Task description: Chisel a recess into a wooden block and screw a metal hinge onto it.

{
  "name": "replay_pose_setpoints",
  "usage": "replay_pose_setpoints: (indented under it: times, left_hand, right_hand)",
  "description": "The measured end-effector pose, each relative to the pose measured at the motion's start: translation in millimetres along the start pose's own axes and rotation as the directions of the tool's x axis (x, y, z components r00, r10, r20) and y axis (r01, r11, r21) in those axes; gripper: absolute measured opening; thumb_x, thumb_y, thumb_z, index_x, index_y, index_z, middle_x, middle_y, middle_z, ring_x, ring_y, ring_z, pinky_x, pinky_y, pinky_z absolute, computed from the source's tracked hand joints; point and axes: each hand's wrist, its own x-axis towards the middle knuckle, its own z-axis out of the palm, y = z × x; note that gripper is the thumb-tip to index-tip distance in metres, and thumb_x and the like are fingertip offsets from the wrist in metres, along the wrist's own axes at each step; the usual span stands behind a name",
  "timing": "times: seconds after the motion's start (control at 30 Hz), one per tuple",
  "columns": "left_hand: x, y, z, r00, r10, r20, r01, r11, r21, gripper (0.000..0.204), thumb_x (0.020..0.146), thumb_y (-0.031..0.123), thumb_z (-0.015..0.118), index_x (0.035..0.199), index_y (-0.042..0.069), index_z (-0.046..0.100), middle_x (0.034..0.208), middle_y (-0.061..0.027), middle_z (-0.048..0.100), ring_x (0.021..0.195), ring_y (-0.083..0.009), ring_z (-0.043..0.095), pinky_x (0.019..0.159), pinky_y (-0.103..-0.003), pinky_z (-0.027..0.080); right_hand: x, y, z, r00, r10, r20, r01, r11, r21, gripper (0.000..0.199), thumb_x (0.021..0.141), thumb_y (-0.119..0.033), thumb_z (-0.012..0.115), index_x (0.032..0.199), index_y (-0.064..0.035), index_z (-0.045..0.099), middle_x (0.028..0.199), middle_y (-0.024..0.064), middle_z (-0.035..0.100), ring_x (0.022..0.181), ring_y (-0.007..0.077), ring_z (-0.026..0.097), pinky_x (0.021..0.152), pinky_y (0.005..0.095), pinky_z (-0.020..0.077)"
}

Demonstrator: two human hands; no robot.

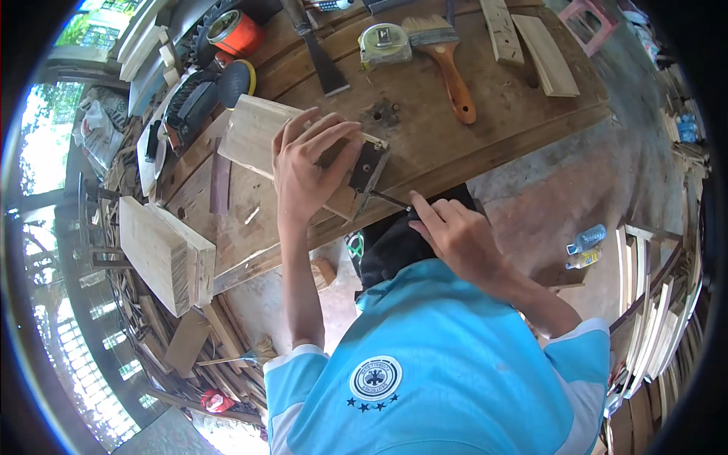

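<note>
Gripping, that's the right hand (459, 235), fingers wrapped round the dark handle of what looks like a screwdriver (390, 199), its thin shaft aimed at the block's near right end; whether the tip touches, I can't tell from here. Over to the left hand (307, 163): it's grasping the wooden block (246, 140) from above, fingers spread towards the far edge. That block lies flat on the workbench (531, 102), at the edge nearest the person, a dark plate (369, 163) on its right end. I'd call it stiff, solid, fairly light, dry enough not to slip, though an end corner could chip. Best hold, surely: across the broad middle, thumb clear of the shaft's line. Further out, a brush (455, 80) and a tape measure (384, 45) lie beyond; pale offcuts (159, 258) stand at the bench's left, and bottles (586, 239) lie on the floor to the right.
</note>
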Motion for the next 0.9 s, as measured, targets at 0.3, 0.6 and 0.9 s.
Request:
replay_pose_setpoints:
  times: [0.3,0.6,0.9]
  left_hand:
    - [-3,-3,0,0.998,-0.053,-0.024,0.054,0.998,0.011,0.020,0.072,0.023,0.067,0.091,0.016,0.067,0.097,0.0028,0.064,0.106,-0.0261,0.052,0.092,-0.039,0.034]
    - [-3,-1,1,0.999,-0.026,-0.039,0.028,0.999,0.041,0.021,0.072,0.024,0.067,0.092,0.017,0.067,0.096,0.0036,0.064,0.106,-0.0230,0.052,0.093,-0.037,0.032]
    - [-3,-7,3,0.997,-0.080,0.000,0.080,0.997,0.002,0.018,0.075,0.026,0.065,0.090,0.017,0.067,0.097,0.0030,0.064,0.107,-0.0230,0.052,0.095,-0.036,0.031]
  right_hand:
    - [14,6,7,0.986,0.151,0.067,-0.164,0.845,0.509,0.030,0.084,-0.027,0.058,0.102,-0.0023,0.057,0.065,0.0100,0.055,0.050,0.0231,0.056,0.047,0.0323,0.0460]
    - [32,13,-16,0.356,0.082,0.931,-0.889,-0.278,0.364,0.032,0.093,-0.038,0.044,0.102,-0.0091,0.054,0.056,-0.0055,0.034,0.040,0.0010,0.027,0.033,0.0168,0.0222]
    - [17,25,1,0.379,-0.146,0.914,-0.877,-0.371,0.305,0.038,0.093,-0.039,0.040,0.110,-0.0068,0.050,0.055,-0.0035,0.036,0.038,0.0049,0.031,0.033,0.0191,0.0261]
